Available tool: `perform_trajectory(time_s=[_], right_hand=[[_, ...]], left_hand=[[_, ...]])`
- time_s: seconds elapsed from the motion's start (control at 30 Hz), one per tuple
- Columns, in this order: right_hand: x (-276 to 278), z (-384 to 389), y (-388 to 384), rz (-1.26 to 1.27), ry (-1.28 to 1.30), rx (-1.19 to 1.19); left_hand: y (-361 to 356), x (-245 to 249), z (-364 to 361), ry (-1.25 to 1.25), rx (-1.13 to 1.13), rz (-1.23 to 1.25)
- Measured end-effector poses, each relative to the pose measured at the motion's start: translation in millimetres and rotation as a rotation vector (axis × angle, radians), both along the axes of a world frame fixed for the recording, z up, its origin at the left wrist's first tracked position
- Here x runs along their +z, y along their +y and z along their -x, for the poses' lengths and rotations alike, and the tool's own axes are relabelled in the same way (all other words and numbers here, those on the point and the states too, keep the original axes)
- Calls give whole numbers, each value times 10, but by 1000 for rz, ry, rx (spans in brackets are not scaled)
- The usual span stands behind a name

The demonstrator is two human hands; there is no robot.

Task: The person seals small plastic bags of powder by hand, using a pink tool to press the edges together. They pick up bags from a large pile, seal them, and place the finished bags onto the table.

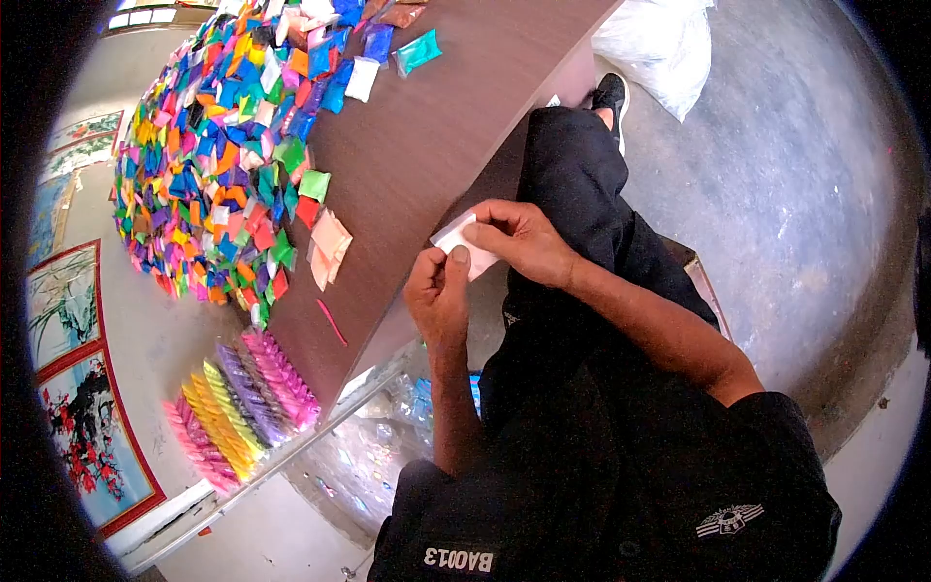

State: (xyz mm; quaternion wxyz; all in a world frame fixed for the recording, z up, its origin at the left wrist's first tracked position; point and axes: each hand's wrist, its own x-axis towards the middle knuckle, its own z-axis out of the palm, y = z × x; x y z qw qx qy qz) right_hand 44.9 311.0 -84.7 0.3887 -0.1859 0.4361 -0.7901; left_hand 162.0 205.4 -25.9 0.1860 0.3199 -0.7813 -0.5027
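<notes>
Between my two hands is a small pale pink packet (482,262), held over my lap beside the table edge. My left hand (441,296) pinches its lower left side, with the thumb on top. From the right, my right hand (522,241) grips the upper part, thumb pressed on its face and fingers curled behind. On the brown table (427,126), a small stack of peach packets (330,249) lies to the left of my hands. A thin pink strip (332,322) rests below that stack.
A large heap of colourful packets (218,165) covers the table's far left. Rows of twisted pink, purple and yellow packs (238,407) lie at the lower left corner. A white bag (664,48) stands on the floor (776,194) at the top. Framed pictures (97,436) are at far left.
</notes>
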Motion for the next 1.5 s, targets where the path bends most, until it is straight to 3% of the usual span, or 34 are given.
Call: perform_trajectory(time_s=[0.23, 0.37, 0.47, 0.67, 0.73, 0.97, 1.03, 1.3, 1.4, 1.5], right_hand=[[-36, -20, 32, 56, -33, 58], [9, -51, 17, 69, -17, 29], [35, -46, 42, 84, -18, 7], [22, -128, 57, 66, 40, -11], [60, -157, 66, 51, 103, -19], [199, -245, 109, 21, 168, 73], [235, -304, 115, 26, 192, 58], [233, -296, 214, -22, 121, -84], [253, -176, 201, -60, 112, -35], [282, -118, 134, -68, 42, 21]], left_hand=[[149, 113, 101, 47, 71, -138], [92, 69, 40, 97, 24, -110], [72, 87, -11, -3, -5, -15], [177, 108, -19, 133, 105, -144], [124, 132, -76, 88, 36, 19], [163, 268, -292, 87, 42, 29], [192, 233, -346, 155, 40, -112], [322, 147, -287, 116, 50, -224], [236, 32, -213, 31, 2, -60], [177, -5, -82, 191, 49, -176]])
